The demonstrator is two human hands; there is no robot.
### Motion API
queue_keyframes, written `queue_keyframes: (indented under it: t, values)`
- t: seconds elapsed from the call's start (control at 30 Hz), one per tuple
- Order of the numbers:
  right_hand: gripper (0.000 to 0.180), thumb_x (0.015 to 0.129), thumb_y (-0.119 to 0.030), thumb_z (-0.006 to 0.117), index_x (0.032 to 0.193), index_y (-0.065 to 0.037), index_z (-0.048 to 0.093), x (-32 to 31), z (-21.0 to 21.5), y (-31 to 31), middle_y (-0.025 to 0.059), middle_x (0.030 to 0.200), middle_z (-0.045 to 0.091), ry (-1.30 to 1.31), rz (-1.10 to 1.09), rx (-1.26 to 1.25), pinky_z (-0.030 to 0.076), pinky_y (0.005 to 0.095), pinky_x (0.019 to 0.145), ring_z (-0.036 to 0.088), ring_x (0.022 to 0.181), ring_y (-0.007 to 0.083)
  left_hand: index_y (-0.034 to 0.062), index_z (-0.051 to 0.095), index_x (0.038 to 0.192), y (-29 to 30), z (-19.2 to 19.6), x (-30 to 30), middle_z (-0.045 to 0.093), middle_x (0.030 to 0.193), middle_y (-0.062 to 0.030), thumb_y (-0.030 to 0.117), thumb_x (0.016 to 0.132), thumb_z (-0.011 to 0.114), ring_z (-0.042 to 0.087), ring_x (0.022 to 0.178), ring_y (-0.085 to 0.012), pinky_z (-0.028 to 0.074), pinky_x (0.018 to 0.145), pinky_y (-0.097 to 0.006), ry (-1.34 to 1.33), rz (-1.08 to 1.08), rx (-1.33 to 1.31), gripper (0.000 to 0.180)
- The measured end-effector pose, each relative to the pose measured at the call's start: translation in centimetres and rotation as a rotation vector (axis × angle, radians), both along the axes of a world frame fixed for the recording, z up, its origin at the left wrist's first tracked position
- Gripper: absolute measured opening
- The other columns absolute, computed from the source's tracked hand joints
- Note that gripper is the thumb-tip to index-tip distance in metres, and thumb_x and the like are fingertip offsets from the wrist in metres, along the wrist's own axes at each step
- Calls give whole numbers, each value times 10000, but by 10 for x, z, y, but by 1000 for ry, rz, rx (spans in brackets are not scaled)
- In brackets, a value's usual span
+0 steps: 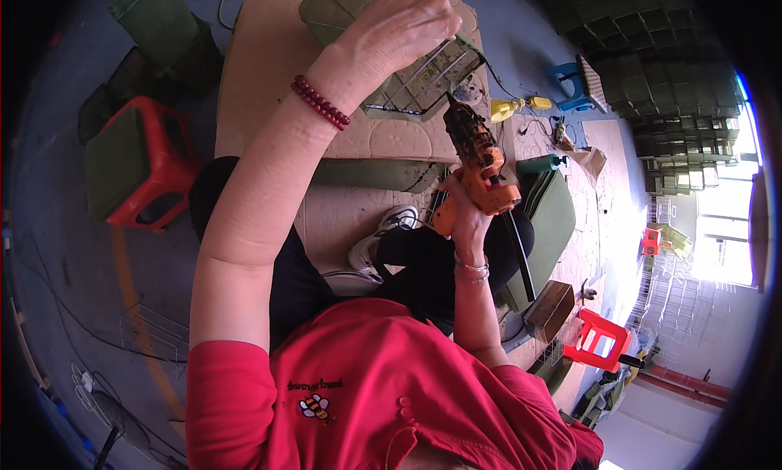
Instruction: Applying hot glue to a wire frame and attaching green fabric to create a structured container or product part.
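Observation:
My left hand (407, 22) is bent over a green box-like piece with wire bars (436, 75), its fingers curled together. What lies between those fingers is hidden. In my right hand (467, 226) is an orange glue gun (494, 191), gripped by its handle. Dark residue crusts its front end, and the nozzle points up toward the corner of the wire-barred piece. A long black glue stick (520, 258) sticks out of the gun's rear. Another green panel (375, 175) lies just below the worktable's near edge.
The brown worktable (261, 87) carries a yellow bottle (505, 109). A red stool (151, 164) with a green pad stands left. To the right are stacked green panels (546, 217), a teal bottle (542, 164), a wooden box (550, 307) and another red stool (599, 340). Cables trail across the floor.

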State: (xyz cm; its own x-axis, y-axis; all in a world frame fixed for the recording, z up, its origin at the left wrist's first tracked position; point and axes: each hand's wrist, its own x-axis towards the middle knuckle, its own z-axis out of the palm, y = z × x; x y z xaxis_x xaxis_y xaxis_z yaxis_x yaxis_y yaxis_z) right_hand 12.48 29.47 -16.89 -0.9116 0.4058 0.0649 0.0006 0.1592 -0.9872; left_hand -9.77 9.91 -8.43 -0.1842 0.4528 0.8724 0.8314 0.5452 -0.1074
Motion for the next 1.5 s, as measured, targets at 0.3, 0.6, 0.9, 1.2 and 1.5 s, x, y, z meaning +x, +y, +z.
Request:
queue_keyframes:
  t: [0.3,0.6,0.9,1.2,1.5]
  values:
    - [344,816,-75,746,1140,-91,632,10,-65,27,42,1038,672,22,-58,696,495,314,827,640,953,175,101,508,1163,2,-2,0,442,1151,-87,130,864,653,440,1190,-259,437,955,-432,-28,21,-2,334]
    - [479,795,-55,671,1241,-230,652,12,-69,33,45,1191,669,-256,25,994,512,372,842,642,1065,274,98,522,1131,2,-2,-1,450,1134,-77,108,860,649,435,1170,-254,434,927,-424,9,3,35,299]
    - [496,777,-51,664,1239,-231,650,9,-66,31,42,1143,684,-145,56,1109,516,398,824,646,1033,290,104,514,1114,0,2,-3,467,1071,-72,110,864,644,451,1158,-252,431,928,-430,-41,-48,14,281]
    - [427,800,-55,677,1203,-197,669,13,-56,24,71,1121,682,-195,67,738,500,367,847,643,1032,280,101,510,1129,0,3,-2,474,1098,-71,116,876,635,433,1179,-259,430,932,-436,-15,-6,8,283]
    - [393,798,-44,692,1165,-183,686,10,-49,24,56,1119,677,-72,44,658,487,349,871,635,1047,263,110,512,1121,0,1,-7,483,1060,-62,112,878,635,460,1161,-262,432,919,-418,-33,-37,5,272]
